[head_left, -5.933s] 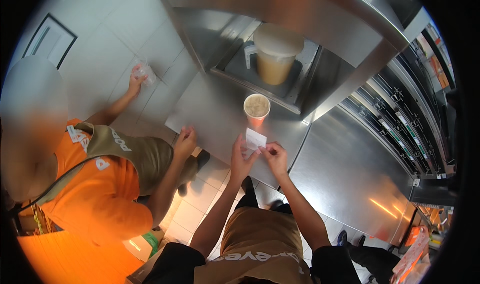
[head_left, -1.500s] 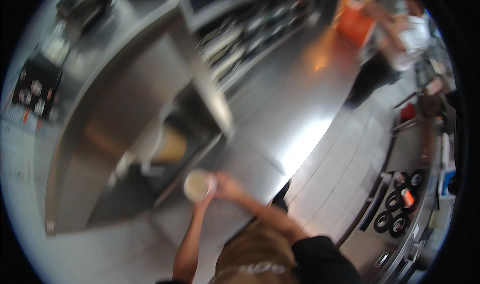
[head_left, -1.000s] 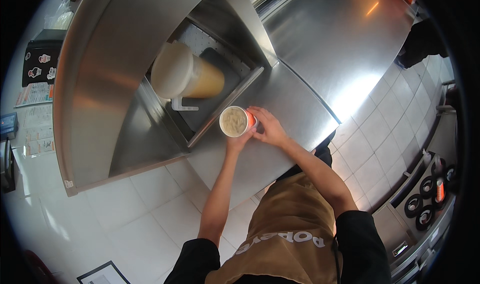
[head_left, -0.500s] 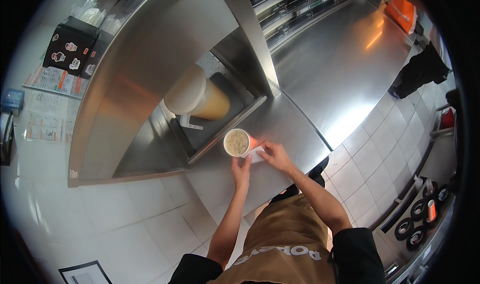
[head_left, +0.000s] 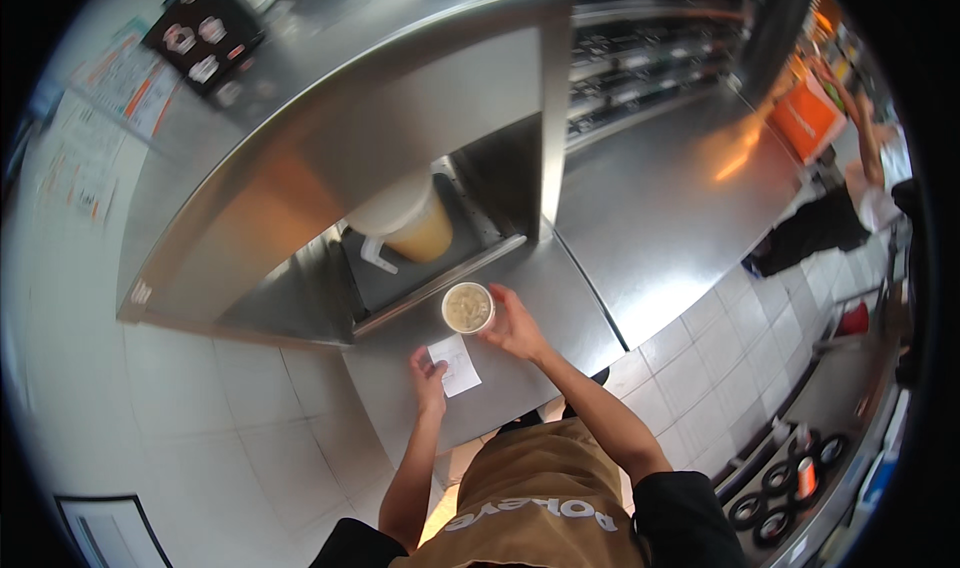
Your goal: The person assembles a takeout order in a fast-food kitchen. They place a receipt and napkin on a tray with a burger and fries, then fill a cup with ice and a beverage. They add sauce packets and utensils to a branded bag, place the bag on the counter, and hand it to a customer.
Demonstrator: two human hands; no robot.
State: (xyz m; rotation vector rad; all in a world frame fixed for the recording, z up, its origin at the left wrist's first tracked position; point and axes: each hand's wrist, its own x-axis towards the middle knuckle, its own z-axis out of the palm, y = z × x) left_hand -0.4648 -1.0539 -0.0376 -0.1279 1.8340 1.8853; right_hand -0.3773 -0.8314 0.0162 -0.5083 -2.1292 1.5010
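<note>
The cup (head_left: pixel 467 308) stands on the desk (head_left: pixel 560 298), with the paper slip (head_left: pixel 455 365) lying just in front of it. The big jug (head_left: pixel 408 223) sits behind the cup, under the shelf (head_left: pixel 330 98).

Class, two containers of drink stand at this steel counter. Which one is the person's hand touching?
The small open cup on the counter edge, filled with pale drink: the right hand rests against its side. The large lidded jug of amber liquid sits untouched in the recess behind.

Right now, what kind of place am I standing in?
Most likely a fast-food or commercial kitchen: a stainless steel counter and hood, a large jug of yellowish liquid, tiled floor, and your apron. Your right hand holds a filled cup.
</note>
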